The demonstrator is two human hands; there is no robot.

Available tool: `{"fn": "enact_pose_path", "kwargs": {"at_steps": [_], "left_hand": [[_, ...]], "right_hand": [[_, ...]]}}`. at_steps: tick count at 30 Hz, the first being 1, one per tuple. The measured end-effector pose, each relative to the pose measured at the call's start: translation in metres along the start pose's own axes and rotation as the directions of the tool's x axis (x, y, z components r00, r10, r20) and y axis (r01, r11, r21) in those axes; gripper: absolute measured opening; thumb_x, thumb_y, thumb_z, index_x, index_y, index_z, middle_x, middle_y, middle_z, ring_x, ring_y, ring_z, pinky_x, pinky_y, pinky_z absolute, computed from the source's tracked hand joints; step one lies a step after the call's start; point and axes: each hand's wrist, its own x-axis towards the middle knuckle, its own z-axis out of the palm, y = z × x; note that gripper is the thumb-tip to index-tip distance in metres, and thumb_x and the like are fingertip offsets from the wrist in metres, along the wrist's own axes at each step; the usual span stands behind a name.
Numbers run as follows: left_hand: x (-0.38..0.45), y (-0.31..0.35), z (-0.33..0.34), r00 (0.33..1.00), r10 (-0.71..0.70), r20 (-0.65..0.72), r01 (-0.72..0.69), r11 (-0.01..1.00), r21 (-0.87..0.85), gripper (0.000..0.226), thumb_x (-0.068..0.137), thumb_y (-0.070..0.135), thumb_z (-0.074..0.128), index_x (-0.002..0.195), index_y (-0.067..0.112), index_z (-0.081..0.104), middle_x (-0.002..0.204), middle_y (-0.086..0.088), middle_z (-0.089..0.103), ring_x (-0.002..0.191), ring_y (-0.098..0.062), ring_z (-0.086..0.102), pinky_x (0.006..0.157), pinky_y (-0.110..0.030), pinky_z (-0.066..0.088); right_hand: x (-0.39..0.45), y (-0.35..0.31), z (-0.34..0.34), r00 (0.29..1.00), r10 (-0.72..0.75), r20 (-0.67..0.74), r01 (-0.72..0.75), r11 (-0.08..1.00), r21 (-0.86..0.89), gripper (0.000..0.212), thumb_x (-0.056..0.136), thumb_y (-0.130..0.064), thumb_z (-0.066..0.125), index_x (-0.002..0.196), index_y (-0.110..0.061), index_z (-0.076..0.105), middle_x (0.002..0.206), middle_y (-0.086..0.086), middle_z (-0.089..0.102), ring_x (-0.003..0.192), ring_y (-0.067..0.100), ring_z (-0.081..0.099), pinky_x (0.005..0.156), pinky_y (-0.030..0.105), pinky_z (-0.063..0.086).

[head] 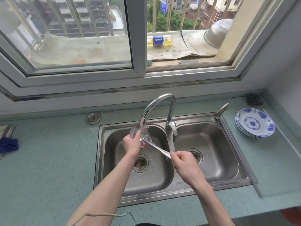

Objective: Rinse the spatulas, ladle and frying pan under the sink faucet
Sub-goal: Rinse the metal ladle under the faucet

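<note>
A steel ladle (156, 148) is held over the left basin of the double sink (177, 190). Its bowl sits right under the spout of the curved chrome faucet (160, 101), and water splashes over it. My left hand (132, 143) is closed around the ladle's bowl end. My right hand (183, 162) grips the end of its handle, above the divider between the basins. No spatula or frying pan is in view.
A stack of blue-and-white plates (254, 123) stands on the counter right of the sink. A dark scrubber (254, 100) lies in the back right corner. Cloths (8, 141) lie at the far left. A bottle (159, 41) and a metal bowl (218, 33) rest on the outside ledge.
</note>
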Motion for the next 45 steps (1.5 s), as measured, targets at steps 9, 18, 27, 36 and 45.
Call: {"fn": "enact_pose_path", "kwargs": {"at_steps": [9,18,27,36,45], "left_hand": [[0.000,-0.011,-0.004,0.979,0.148,0.143,-0.157,0.986,0.053,0.023,0.101,0.012,0.052,0.091,0.010,0.072,0.082,-0.004,0.074,0.073,-0.017,0.068,0.060,-0.021,0.056],[0.007,-0.009,-0.007,0.946,0.167,0.277,-0.173,0.985,-0.002,0.025,0.088,-0.002,0.063,0.102,0.016,0.072,0.093,-0.002,0.077,0.082,-0.014,0.071,0.075,-0.025,0.058],[0.019,0.001,-0.006,0.951,0.096,0.294,-0.128,0.988,0.091,0.018,0.097,0.000,0.051,0.096,0.003,0.069,0.090,-0.008,0.071,0.085,-0.023,0.064,0.075,-0.032,0.051],[0.016,0.004,-0.003,0.988,0.041,0.150,-0.038,0.999,-0.020,0.030,0.102,0.031,0.059,0.097,0.006,0.074,0.084,-0.007,0.075,0.065,-0.018,0.074,0.055,-0.032,0.060],[0.005,0.003,0.013,0.939,-0.181,0.292,0.276,0.904,-0.327,0.017,0.095,0.001,0.068,0.109,-0.007,0.065,0.091,-0.021,0.074,0.066,-0.023,0.073,0.053,-0.030,0.060]], "right_hand": [[0.002,0.001,0.000,0.994,0.088,0.063,-0.089,0.996,0.026,0.040,0.098,-0.033,0.053,0.079,-0.004,0.073,0.047,-0.008,0.045,0.043,0.006,0.036,0.051,0.029,0.029],[0.003,0.001,0.000,0.998,0.055,0.039,-0.054,0.998,-0.012,0.051,0.093,-0.043,0.050,0.079,0.003,0.067,0.047,-0.006,0.045,0.045,0.009,0.035,0.054,0.031,0.031],[0.005,0.001,-0.006,0.998,0.045,0.045,-0.045,0.999,0.006,0.062,0.087,-0.053,0.047,0.080,0.007,0.062,0.049,-0.007,0.042,0.050,0.014,0.034,0.056,0.034,0.031],[0.000,-0.005,0.000,1.000,-0.012,0.023,0.013,0.999,-0.040,0.048,0.100,-0.042,0.050,0.075,-0.004,0.067,0.048,-0.007,0.044,0.049,0.012,0.038,0.057,0.031,0.033],[0.005,0.000,0.005,1.000,-0.004,-0.020,0.004,1.000,0.000,0.049,0.098,-0.045,0.049,0.083,-0.003,0.068,0.050,-0.006,0.041,0.052,0.014,0.036,0.058,0.035,0.033]]}}
